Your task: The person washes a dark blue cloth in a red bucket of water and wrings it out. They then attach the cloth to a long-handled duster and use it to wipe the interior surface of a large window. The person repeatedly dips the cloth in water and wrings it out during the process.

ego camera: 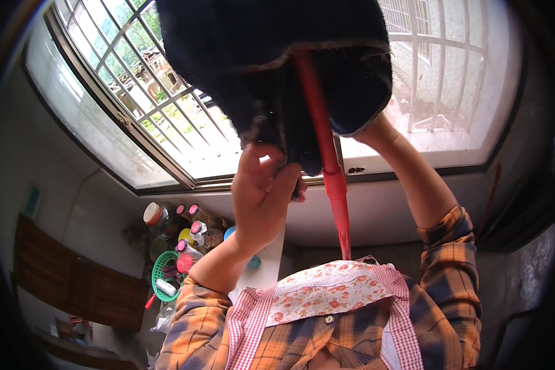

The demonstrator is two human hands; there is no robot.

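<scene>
A large dark blue cloth with a pale frayed edge, apparently denim, hangs at the top of the view in front of the window. My left hand pinches a lower dark end of it between thumb and fingers. A red pole with a collar partway down rises from near my apron into the folds of the cloth. Its upper end is hidden there. My right forearm reaches up on the right behind the cloth, which covers my right hand, so that hand is out of view.
A barred sliding window stands ahead, with a sill below it. At the lower left are a green plastic basket, several lidded jars and a white counter. Brown wooden cabinet doors are on the left.
</scene>
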